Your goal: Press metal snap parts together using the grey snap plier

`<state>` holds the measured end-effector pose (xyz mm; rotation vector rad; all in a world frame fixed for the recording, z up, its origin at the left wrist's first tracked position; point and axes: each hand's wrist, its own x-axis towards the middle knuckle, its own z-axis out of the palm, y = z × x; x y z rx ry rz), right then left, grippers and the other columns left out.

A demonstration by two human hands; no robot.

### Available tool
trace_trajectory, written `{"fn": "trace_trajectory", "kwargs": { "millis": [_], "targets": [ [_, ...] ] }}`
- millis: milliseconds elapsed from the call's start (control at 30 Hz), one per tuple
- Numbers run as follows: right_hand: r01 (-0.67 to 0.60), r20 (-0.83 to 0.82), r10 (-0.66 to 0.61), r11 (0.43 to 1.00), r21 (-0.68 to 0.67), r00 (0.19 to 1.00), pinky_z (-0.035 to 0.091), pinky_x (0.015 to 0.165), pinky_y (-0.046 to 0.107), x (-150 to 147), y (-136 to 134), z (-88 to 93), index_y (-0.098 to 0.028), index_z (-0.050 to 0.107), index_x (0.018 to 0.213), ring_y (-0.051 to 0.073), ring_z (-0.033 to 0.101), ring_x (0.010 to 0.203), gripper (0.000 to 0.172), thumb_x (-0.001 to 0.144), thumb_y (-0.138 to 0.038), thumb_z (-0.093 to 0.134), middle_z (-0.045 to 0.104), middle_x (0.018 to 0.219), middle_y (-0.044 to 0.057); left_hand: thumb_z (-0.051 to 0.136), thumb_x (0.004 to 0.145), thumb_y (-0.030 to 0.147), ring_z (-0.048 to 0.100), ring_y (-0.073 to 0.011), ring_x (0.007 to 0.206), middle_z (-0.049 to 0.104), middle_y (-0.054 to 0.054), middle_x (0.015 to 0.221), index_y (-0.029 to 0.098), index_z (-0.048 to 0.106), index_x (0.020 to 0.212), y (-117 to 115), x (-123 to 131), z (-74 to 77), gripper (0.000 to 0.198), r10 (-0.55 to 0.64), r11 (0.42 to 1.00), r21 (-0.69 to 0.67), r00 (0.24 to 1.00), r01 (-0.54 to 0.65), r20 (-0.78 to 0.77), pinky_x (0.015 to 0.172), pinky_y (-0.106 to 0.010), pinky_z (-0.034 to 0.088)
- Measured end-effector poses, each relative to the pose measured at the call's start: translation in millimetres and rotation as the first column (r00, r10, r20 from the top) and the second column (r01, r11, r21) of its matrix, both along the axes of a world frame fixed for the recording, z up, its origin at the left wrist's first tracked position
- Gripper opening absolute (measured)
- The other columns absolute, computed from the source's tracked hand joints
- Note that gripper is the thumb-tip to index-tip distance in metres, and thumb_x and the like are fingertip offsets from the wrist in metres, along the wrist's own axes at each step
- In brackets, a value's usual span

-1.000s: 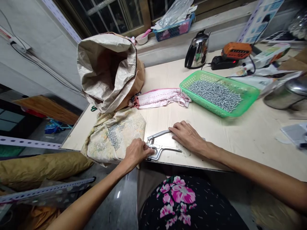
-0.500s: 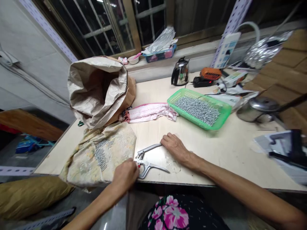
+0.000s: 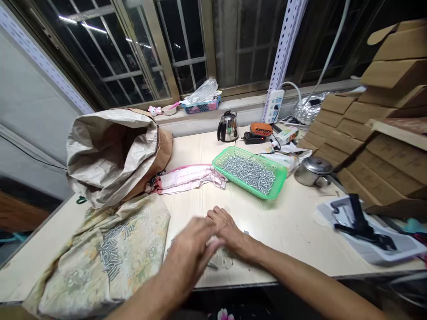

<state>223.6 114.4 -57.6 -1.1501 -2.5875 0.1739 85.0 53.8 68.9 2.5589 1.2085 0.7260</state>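
My left hand [image 3: 191, 246] is smeared by motion and lies right against my right hand, its fingers bent and the thumb reaching toward it. Whether it holds anything is hidden. My right hand [image 3: 228, 229] is closed, fingers curled, over the spot where the handle of the silver spring-loaded pliers lies. Most of the pliers is covered by my hands; a thin metal tip [image 3: 212, 266] shows below them. To the left, a heap of small metal pins or screws [image 3: 111, 253] rests on a stained cloth [image 3: 147, 240]. A green plastic basket [image 3: 218, 163] full of similar pieces stands beyond my right hand.
A large open paper sack [image 3: 110, 155] stands at the left, beside a pink-and-white cloth [image 3: 190, 178]. Behind are a kettle [image 3: 228, 126] and an orange battery [image 3: 261, 129] on a charger. Right: a metal pot [image 3: 312, 172], a white tray [image 3: 393, 255] and stacked cardboard boxes [image 3: 390, 164].
My left hand has left the pliers' lower part and moved right, up against my right hand. The view has shifted to the right. The pliers are now mostly hidden.
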Motion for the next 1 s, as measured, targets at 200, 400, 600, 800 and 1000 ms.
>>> {"fn": "trace_trajectory", "kwargs": {
  "millis": [200,400,600,800,1000],
  "targets": [
    [-0.062,-0.014,0.062,0.998,0.027,0.998,0.036,0.076,0.034,13.4,14.6,-0.2,-0.019,0.061,0.088,0.021,0.048,0.089,0.009,0.092,-0.017,0.053,0.062,0.092,0.006,0.058,0.089,0.044,0.039,-0.0342,0.137,0.049,-0.010,0.144,0.021,0.050,0.137,-58.7,-30.4,-91.6,0.054,0.061,0.943,-0.288,0.937,-0.167,-0.343,0.111,-0.056,0.037],
    [-0.174,-0.104,0.181,0.982,0.072,0.978,0.037,0.073,0.035,19.2,45.5,-3.5,-0.020,0.064,0.087,0.022,0.052,0.085,0.021,0.095,-0.020,0.044,0.062,0.084,0.007,0.047,0.088,0.063,0.029,-0.0322,0.143,0.046,-0.012,0.147,0.019,0.044,0.141,-65.3,-15.9,-98.6,0.068,0.144,0.913,-0.368,0.983,-0.178,-0.117,0.119,-0.059,0.017],
    [-0.107,-0.169,0.116,0.992,0.061,0.979,0.042,0.073,0.036,12.3,9.6,10.0,-0.022,0.061,0.099,0.023,0.057,0.086,0.023,0.098,-0.028,0.039,0.062,0.094,0.009,0.046,0.096,0.037,0.050,-0.0231,0.126,0.054,-0.014,0.136,0.016,0.059,0.122,-31.5,-77.8,-91.8,0.036,0.400,0.894,-0.201,0.915,-0.401,-0.047,0.104,-0.040,0.045],
    [-0.160,-0.171,0.146,0.985,-0.071,0.974,0.044,0.069,0.037,-6.5,-44.7,2.7,-0.024,0.057,0.101,0.022,0.059,0.079,0.021,0.095,-0.042,0.049,0.061,0.090,0.006,0.044,0.093,0.022,0.051,-0.0284,0.100,0.062,-0.017,0.099,0.009,0.068,0.087,31.6,-188.2,-82.0,0.028,0.742,0.611,0.075,0.537,-0.788,-0.402,0.086,-0.041,0.044],
    [-0.152,-0.158,0.139,0.986,-0.073,0.978,0.041,0.066,0.034,-14.6,-51.2,-10.6,-0.023,0.056,0.093,0.020,0.056,0.075,0.014,0.097,-0.028,0.043,0.058,0.087,0.005,0.045,0.087,0.014,0.050,-0.0284,0.100,0.063,-0.015,0.092,0.012,0.066,0.076,54.0,-211.0,-91.9,0.024,0.710,0.626,0.057,0.538,-0.778,-0.453,0.083,-0.037,0.040]
  ]
}}
